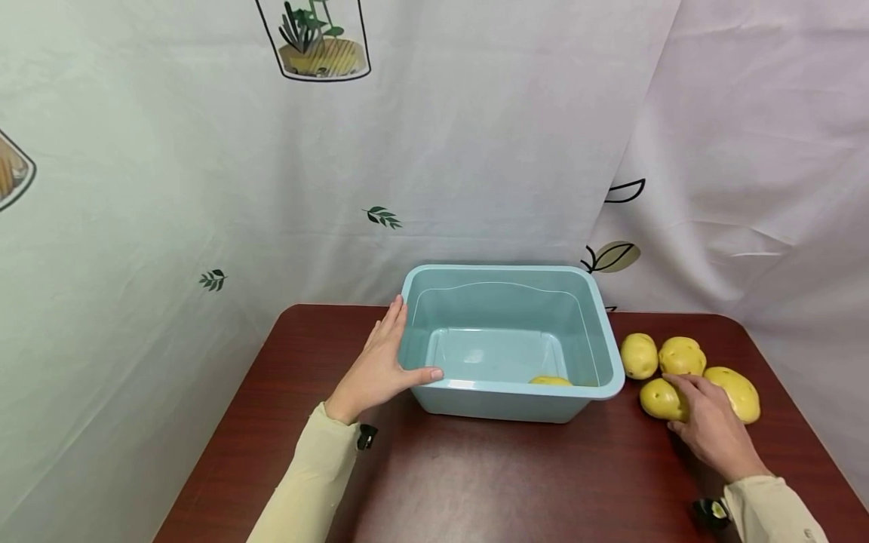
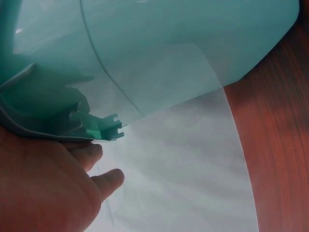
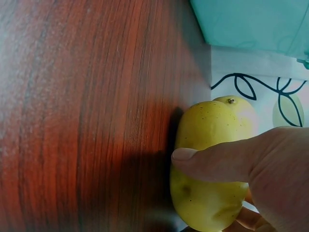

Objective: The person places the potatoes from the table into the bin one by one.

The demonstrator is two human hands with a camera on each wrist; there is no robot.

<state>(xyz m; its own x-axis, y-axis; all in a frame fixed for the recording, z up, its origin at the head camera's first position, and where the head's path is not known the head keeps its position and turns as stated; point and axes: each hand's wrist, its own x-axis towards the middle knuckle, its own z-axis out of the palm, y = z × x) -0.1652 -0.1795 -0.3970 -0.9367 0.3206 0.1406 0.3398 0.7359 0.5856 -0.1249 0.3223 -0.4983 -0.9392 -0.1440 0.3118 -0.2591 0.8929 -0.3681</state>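
Note:
A light blue plastic tub (image 1: 502, 407) stands on the table, with part of one yellow potato (image 1: 551, 381) showing inside near its front wall. At the tub's front left corner rests my left hand (image 1: 380, 369), fingers straight along the outside and thumb over the front rim. The left wrist view has its fingertips (image 2: 110, 182) just below the rim. To the right of the tub, my right hand (image 1: 716, 426) grips a potato (image 1: 660, 400) on the table. In the right wrist view the thumb (image 3: 207, 162) lies across that potato's near side, while the other fingers are mostly hidden behind it.
Around the gripped potato lie more: one potato (image 1: 639, 356) beside the tub, another potato (image 1: 682, 355) behind, and a larger potato (image 1: 740, 394) to the right. The dark red wooden table (image 1: 475, 483) backs onto a white patterned cloth (image 1: 475, 166).

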